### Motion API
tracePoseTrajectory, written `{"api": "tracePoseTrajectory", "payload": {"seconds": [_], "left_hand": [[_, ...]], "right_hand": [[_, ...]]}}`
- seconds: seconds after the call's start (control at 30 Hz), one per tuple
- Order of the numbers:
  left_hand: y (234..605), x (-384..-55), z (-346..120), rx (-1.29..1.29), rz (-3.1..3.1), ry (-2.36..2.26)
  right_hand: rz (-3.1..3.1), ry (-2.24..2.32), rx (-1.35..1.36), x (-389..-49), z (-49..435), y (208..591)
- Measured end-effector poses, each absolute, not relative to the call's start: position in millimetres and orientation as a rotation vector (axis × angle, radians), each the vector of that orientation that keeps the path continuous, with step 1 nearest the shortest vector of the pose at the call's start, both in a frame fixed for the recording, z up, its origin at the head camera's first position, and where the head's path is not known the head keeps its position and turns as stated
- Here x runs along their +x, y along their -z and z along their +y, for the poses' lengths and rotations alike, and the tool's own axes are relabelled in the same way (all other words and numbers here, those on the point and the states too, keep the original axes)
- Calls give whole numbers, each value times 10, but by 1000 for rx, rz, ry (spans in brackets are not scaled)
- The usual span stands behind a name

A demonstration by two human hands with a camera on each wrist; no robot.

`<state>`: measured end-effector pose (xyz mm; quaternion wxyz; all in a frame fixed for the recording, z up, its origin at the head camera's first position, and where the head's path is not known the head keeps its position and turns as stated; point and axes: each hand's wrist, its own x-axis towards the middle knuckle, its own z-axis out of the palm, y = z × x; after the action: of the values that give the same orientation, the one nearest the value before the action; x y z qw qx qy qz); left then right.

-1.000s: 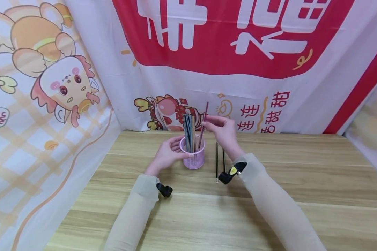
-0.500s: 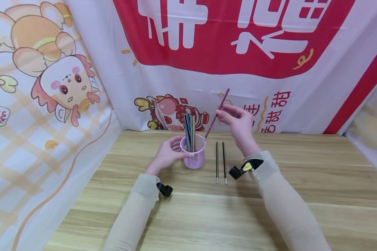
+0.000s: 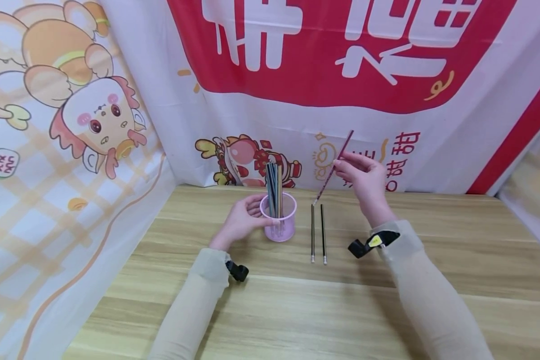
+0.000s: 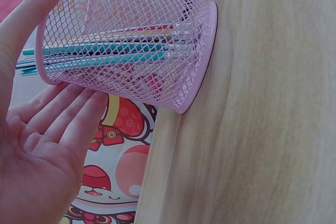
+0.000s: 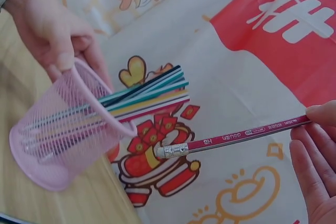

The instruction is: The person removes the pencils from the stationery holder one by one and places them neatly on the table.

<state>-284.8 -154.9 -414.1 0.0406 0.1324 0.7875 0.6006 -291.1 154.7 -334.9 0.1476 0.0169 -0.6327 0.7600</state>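
My left hand [image 3: 239,224] holds a pink mesh pencil cup [image 3: 284,231] at its rim, thumb on the near side and fingers on the far side. The cup stands upright on the table with several pencils [image 5: 152,88] leaning in it, eraser ends down. To the right, my right hand [image 3: 370,184] pinches a dark red pencil [image 5: 231,138] between thumb and fingers. It slants in the air, its metal band and white eraser [image 5: 172,151] pointing down and left. Two black pencils, a left one [image 3: 312,235] and a right one [image 3: 323,235], lie side by side between cup and right hand.
The wooden table [image 3: 288,315] meets a printed cloth backdrop [image 3: 243,110] along its far edge. Another patterned cloth [image 3: 76,220] hangs at the left. Both wrists wear small black cameras, the right one [image 3: 371,243] above the table.
My right hand has drawn the red pencil up out of the cup and carried it rightward, past the tops of the two black pencils. My left hand stays at the cup.
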Motion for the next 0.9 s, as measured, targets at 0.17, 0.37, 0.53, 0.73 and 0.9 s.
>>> {"api": "tracePoseTrajectory", "payload": {"seconds": [0.17,0.37,0.53,0.73,0.9], "left_hand": [[4151,-2849,-1558,394,2418,-1838],[4165,-2857,-1563,405,2404,-1841],[4170,-2881,-1560,411,2389,-1844],[4157,-2903,-1554,386,2376,-1819],[4149,-2899,-1550,387,2379,-1816]], "right_hand": [[-1910,-2127,-23,-2905,1618,3427],[-1957,-2092,-49,-2896,1698,3537],[-2043,-2098,-66,-2873,1778,3678],[-2193,-2021,-92,-2849,1847,3889],[-2336,-1996,-52,-2821,1881,4023]]}}
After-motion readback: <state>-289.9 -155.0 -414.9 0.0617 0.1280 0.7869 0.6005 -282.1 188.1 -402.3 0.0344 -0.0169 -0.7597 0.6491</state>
